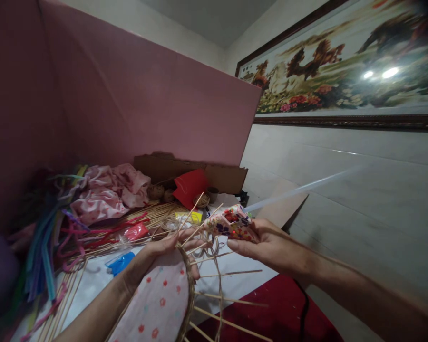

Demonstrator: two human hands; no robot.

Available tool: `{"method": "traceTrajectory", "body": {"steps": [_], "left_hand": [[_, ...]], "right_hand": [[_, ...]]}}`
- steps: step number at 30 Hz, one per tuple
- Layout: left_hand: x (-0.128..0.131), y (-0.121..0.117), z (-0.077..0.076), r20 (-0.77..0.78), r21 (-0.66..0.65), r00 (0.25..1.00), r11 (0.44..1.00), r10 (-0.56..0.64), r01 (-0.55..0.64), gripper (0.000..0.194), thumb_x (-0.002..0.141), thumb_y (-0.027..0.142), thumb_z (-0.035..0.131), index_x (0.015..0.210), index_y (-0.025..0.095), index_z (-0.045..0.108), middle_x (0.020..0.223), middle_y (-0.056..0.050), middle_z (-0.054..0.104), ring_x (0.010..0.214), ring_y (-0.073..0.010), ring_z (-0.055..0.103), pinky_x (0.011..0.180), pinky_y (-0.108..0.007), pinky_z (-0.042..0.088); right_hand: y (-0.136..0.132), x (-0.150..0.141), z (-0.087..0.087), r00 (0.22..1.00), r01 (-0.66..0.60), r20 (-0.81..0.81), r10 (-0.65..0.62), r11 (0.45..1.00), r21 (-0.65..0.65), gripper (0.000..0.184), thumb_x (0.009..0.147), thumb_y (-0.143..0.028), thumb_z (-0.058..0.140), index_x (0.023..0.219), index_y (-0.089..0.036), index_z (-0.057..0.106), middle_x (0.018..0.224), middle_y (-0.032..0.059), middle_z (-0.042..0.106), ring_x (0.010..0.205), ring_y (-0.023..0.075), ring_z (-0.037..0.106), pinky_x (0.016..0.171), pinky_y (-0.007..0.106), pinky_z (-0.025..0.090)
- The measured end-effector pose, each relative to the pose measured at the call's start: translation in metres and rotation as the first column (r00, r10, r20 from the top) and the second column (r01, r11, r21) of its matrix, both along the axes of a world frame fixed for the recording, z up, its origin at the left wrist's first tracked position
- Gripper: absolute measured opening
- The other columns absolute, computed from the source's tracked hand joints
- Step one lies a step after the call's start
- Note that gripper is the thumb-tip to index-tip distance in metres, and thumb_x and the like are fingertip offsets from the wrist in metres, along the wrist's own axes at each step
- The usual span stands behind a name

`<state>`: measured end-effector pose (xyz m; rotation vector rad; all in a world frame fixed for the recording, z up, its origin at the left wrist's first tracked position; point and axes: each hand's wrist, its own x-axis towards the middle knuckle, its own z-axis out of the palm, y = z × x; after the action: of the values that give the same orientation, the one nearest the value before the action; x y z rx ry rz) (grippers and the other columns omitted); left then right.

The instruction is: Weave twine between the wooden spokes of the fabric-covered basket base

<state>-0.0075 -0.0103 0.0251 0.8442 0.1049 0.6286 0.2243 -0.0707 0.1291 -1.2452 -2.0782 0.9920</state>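
My right hand (pixel 267 243) is closed around a glue gun (pixel 231 222) that has a flowered cover. A long clear glue stick (pixel 292 192) juts out of its back end. My left hand (pixel 171 244) grips the rim of a round piece (pixel 160 299) covered in pale pink cloth with small red and blue prints. Thin wooden sticks (pixel 235 274) radiate from its twine-wrapped edge, and a strand of twine (pixel 219 280) crosses them. The gun's nozzle end is close to the sticks beside my left fingers; whether it touches them I cannot tell.
Crumpled pink cloth (pixel 110 190), colored pipe cleaners (pixel 43 256) and bundled sticks (pixel 62 304) lie at the left. Behind are a red sheet (pixel 190 187), a twine roll (pixel 201 200) and cardboard (pixel 228 178). Blue (pixel 121 262) and red packets (pixel 135 231) rest on the white surface.
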Motion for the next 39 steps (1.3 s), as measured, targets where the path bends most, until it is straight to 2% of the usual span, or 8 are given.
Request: {"method": "traceTrajectory", "body": {"steps": [5,10,17,21,24,30,39], "left_hand": [[0.001,0.000,0.001,-0.008,0.072,1.000,0.997,-0.004,0.004,0.041,0.088,0.036,0.036,0.118,0.018,0.056,0.113,-0.015,0.061,0.073,-0.0256,0.067,0.069,-0.039,0.046],[0.002,0.000,-0.001,-0.010,0.056,1.000,0.998,0.006,-0.005,0.040,0.088,0.035,0.034,0.117,0.019,0.057,0.111,-0.014,0.061,0.073,-0.0252,0.067,0.066,-0.037,0.046],[0.002,-0.001,0.001,-0.029,0.077,1.000,0.997,0.006,-0.004,0.040,0.088,0.035,0.034,0.118,0.020,0.056,0.111,-0.014,0.061,0.071,-0.0241,0.066,0.070,-0.040,0.046],[0.003,-0.001,0.003,-0.049,0.093,0.999,0.996,0.005,0.000,0.041,0.089,0.035,0.032,0.117,0.020,0.057,0.109,-0.013,0.062,0.072,-0.0236,0.066,0.070,-0.038,0.045],[0.002,-0.001,0.003,-0.047,0.098,0.999,0.995,0.005,-0.001,0.041,0.089,0.037,0.033,0.118,0.021,0.056,0.114,-0.014,0.060,0.073,-0.0256,0.066,0.070,-0.040,0.045],[0.002,-0.001,0.002,-0.011,0.068,1.000,0.997,-0.025,0.026,0.037,0.089,0.035,0.034,0.111,0.022,0.060,0.119,-0.012,0.057,0.077,-0.0271,0.066,0.071,-0.040,0.044],[0.002,-0.002,0.003,-0.034,0.032,0.999,0.999,-0.009,0.010,0.038,0.087,0.036,0.036,0.114,0.021,0.059,0.116,-0.012,0.057,0.075,-0.0264,0.066,0.070,-0.040,0.045]], "right_hand": [[0.002,-0.007,0.002,0.999,0.012,0.051,-0.011,1.000,-0.026,0.024,0.083,-0.040,0.053,0.081,-0.018,0.063,0.075,0.0000,0.057,0.069,0.0129,0.049,0.066,0.023,0.040],[0.002,-0.012,0.004,0.999,-0.036,0.006,0.036,0.999,-0.004,0.021,0.084,-0.037,0.053,0.083,-0.019,0.063,0.078,-0.0003,0.058,0.072,0.0125,0.049,0.069,0.023,0.040],[0.004,-0.012,0.005,0.999,-0.012,0.037,0.012,1.000,-0.005,0.021,0.083,-0.039,0.054,0.080,-0.020,0.064,0.069,-0.0027,0.055,0.062,0.0101,0.045,0.059,0.021,0.037],[0.003,-0.014,0.009,0.997,0.035,0.069,-0.036,0.999,0.020,0.023,0.082,-0.036,0.056,0.066,-0.020,0.060,0.054,-0.0044,0.043,0.050,0.0090,0.037,0.052,0.020,0.036],[0.001,-0.015,0.012,0.997,0.052,0.051,-0.051,0.999,-0.010,0.022,0.082,-0.036,0.057,0.066,-0.020,0.059,0.047,-0.0061,0.035,0.044,0.0087,0.032,0.046,0.020,0.034],[0.001,-0.016,0.017,0.996,0.082,0.050,-0.075,0.986,-0.148,0.023,0.081,-0.038,0.057,0.068,-0.019,0.056,0.047,-0.0073,0.035,0.041,0.0072,0.031,0.040,0.018,0.029],[0.003,-0.015,0.014,0.998,0.054,0.052,-0.047,0.988,-0.142,0.028,0.082,-0.038,0.056,0.063,-0.019,0.050,0.048,-0.0076,0.032,0.042,0.0066,0.027,0.042,0.020,0.026]]}}
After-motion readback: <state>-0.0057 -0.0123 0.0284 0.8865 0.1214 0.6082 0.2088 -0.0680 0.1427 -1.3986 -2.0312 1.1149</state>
